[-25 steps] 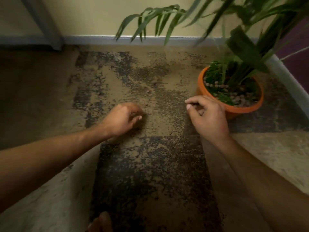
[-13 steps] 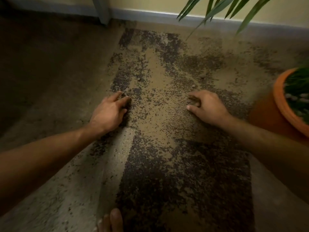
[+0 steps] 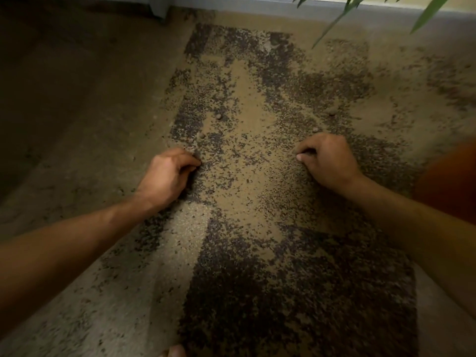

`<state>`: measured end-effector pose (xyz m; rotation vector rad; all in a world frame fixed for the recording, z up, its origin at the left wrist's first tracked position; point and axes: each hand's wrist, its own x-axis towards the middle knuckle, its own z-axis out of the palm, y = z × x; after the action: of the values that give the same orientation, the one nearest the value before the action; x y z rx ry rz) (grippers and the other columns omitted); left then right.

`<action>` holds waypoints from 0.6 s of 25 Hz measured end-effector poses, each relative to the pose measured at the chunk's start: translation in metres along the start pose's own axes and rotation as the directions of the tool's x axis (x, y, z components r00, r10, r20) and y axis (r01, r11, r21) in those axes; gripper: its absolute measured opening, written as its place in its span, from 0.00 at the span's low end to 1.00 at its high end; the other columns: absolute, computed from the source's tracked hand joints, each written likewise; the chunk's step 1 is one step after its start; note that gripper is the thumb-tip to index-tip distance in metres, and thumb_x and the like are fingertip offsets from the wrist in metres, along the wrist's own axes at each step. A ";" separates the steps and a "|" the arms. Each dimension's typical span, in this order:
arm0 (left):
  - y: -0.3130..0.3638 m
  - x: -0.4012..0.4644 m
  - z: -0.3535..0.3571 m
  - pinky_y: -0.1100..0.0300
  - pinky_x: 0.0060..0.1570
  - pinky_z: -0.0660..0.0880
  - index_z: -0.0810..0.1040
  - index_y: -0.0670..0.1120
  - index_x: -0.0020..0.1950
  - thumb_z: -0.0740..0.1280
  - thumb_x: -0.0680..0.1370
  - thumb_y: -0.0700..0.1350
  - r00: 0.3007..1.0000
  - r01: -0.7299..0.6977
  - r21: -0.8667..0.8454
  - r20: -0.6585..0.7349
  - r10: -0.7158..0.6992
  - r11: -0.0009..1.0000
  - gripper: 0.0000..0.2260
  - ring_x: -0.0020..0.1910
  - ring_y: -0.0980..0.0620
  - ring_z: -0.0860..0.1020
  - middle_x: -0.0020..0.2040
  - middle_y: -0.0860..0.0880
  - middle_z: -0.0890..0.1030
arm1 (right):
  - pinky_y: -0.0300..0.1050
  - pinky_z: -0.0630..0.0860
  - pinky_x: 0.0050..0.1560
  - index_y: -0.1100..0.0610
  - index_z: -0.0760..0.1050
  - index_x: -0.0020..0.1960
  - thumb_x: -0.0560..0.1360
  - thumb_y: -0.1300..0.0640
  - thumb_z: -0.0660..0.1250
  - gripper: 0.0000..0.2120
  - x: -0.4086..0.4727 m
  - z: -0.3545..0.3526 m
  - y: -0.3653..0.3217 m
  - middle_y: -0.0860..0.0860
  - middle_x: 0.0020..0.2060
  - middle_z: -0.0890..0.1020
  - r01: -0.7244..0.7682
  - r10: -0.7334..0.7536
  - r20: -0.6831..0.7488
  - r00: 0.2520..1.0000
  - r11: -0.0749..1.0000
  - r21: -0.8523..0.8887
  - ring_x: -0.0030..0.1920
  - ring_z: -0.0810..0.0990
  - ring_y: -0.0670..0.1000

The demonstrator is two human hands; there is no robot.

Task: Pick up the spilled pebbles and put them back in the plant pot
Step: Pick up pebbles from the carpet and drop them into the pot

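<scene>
Several small round pebbles lie loose on the speckled carpet: one pebble (image 3: 218, 116) and another pebble (image 3: 202, 135) ahead of my left hand, a third pebble (image 3: 314, 130) just beyond my right hand. My left hand (image 3: 167, 173) rests on the carpet with its fingers curled and tips pinched together; what they hold is hidden. My right hand (image 3: 327, 158) is curled too, thumb and fingertips pinched on the floor over a pebble. Only the orange side of the plant pot (image 3: 448, 181) shows, at the right edge next to my right forearm.
Another pebble (image 3: 332, 112) lies further off to the right. Green leaves (image 3: 427, 14) hang in at the top right. A grey skirting board (image 3: 257, 6) runs along the wall at the top. A toe (image 3: 175, 351) shows at the bottom edge.
The view has swung left and down, so the pot slid to the right edge. Both hands dropped to the carpet. My left hand's fingers stretched out, then curled shut.
</scene>
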<state>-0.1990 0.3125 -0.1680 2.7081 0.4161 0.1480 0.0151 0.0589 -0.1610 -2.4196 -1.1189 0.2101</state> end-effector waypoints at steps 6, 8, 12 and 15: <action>0.007 0.043 -0.002 0.58 0.57 0.71 0.79 0.44 0.60 0.67 0.77 0.39 0.998 0.010 0.011 -0.064 -0.009 1.000 0.12 0.54 0.48 0.77 0.56 0.45 0.80 | 0.37 0.70 0.50 0.60 0.82 0.53 0.73 0.62 0.70 0.09 0.029 -0.013 0.012 0.57 0.48 0.85 -0.163 0.165 -0.139 0.976 0.986 0.023 0.46 0.80 0.53; 0.006 0.059 0.000 0.54 0.60 0.72 0.78 0.44 0.62 0.67 0.77 0.40 1.000 0.008 0.049 -0.030 -0.006 0.999 0.13 0.57 0.46 0.77 0.59 0.44 0.80 | 0.40 0.73 0.55 0.60 0.81 0.58 0.73 0.62 0.70 0.13 0.037 -0.012 0.020 0.58 0.51 0.85 -0.171 0.167 -0.095 0.981 0.985 -0.032 0.52 0.82 0.57; 0.000 0.072 0.005 0.59 0.56 0.72 0.82 0.44 0.56 0.67 0.77 0.38 0.999 0.020 0.047 -0.036 -0.019 0.999 0.09 0.53 0.47 0.78 0.53 0.44 0.82 | 0.49 0.79 0.52 0.59 0.83 0.48 0.73 0.61 0.69 0.06 0.046 -0.006 0.029 0.60 0.45 0.85 -0.102 0.107 0.022 0.994 0.982 -0.161 0.47 0.82 0.60; 0.002 0.081 0.005 0.62 0.54 0.70 0.82 0.45 0.53 0.68 0.76 0.39 0.995 0.062 0.000 -0.073 -0.061 0.998 0.07 0.50 0.51 0.77 0.52 0.45 0.81 | 0.43 0.78 0.48 0.59 0.84 0.44 0.73 0.63 0.68 0.06 0.049 -0.009 0.029 0.57 0.42 0.86 -0.138 0.137 -0.011 0.990 0.986 -0.095 0.44 0.82 0.58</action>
<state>-0.1210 0.3340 -0.1680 2.6944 0.5208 0.2300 0.0697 0.0761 -0.1641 -2.5837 -0.9813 0.1986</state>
